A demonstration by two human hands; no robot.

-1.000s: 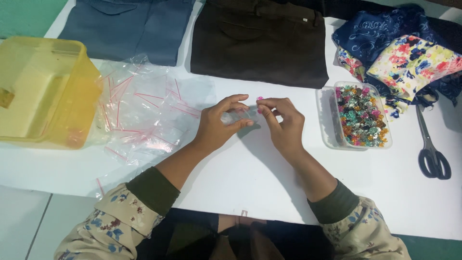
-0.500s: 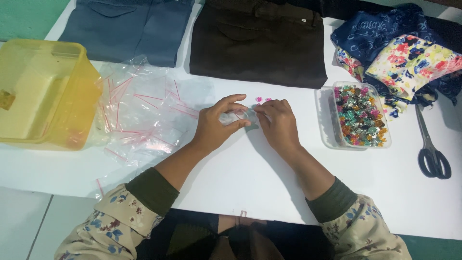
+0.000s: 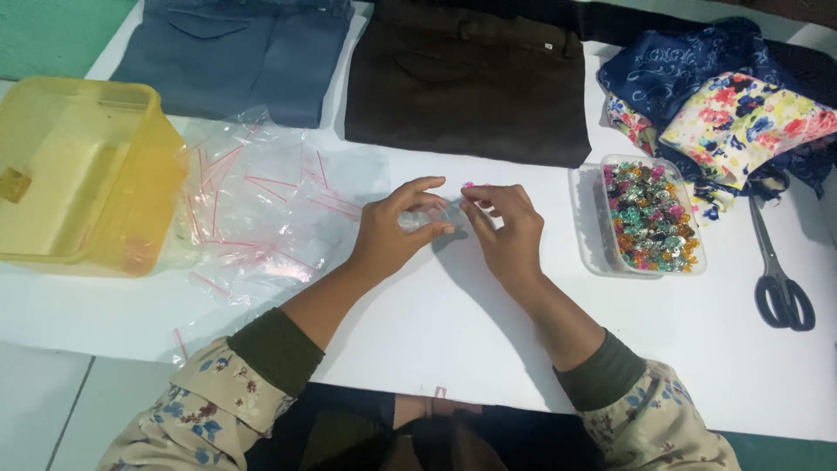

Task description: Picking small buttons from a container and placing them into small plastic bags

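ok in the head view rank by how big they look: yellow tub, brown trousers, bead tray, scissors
1. brown trousers, cut off at the top edge
2. yellow tub, close behind, so the order is unsure
3. bead tray
4. scissors

- Both forearms reach forward from the bottom edge and angle inward, so the hands meet at the middle.
- Left hand: palm turned right, fingers curled, thumb and forefinger arched in a pinching grip.
- Right hand: back up, fingers bent leftward, fingertips close to the left hand's.
- Floral cuffs over dark green sleeves cover both wrists.
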